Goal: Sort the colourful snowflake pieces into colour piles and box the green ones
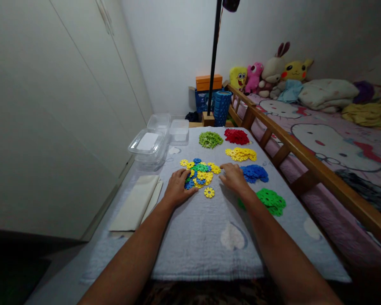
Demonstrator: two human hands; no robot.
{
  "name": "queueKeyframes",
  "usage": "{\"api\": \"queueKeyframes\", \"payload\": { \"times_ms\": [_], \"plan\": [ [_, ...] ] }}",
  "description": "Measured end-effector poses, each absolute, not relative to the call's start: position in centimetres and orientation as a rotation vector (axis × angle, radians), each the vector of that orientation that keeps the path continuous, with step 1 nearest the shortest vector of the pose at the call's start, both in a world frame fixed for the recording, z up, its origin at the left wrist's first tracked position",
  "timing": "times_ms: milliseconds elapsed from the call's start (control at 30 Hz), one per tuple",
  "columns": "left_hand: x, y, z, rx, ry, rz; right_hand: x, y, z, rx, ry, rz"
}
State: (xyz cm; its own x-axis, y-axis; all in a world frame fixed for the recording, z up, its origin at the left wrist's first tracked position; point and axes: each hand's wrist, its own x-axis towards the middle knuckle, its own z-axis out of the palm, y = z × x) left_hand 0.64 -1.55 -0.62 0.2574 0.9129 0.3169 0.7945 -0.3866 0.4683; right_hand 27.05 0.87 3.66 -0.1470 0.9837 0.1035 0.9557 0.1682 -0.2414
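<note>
Both hands lie apart on the counter (209, 237), the left hand (178, 186) at the mixed pile's (200, 173) left edge, the right hand (233, 177) at its right, seemingly picking through it; I cannot tell whether either pinches a piece, and lifting one calls for fingertips.

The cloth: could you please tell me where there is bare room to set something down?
Bare: the near cloth between the forearms, below the lone yellow piece, and the near right corner past the green pile. Crowded: the mixed pile between the left hand and right hand, the sorted piles along the right, the boxes far left.
</note>
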Motion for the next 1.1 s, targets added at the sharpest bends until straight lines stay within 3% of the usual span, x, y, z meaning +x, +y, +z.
{"api": "queueKeyframes", "payload": {
  "times_ms": [433, 700, 1100],
  "plan": [
    [0.6, -1.4, -0.7, 2.311, 1.588, 0.809, 25.1, 2.3, 0.9, -1.870, -2.145, 0.185],
    [0.5, -1.3, -0.7, 2.297, 1.579, 0.798, 30.2, 6.1, 3.2, -1.786, -2.142, 0.108],
    [0.4, -1.2, -0.9, 2.287, 1.578, 0.807, 35.5, 11.6, 3.6, -2.087, -1.982, -0.075]
  ]
}}
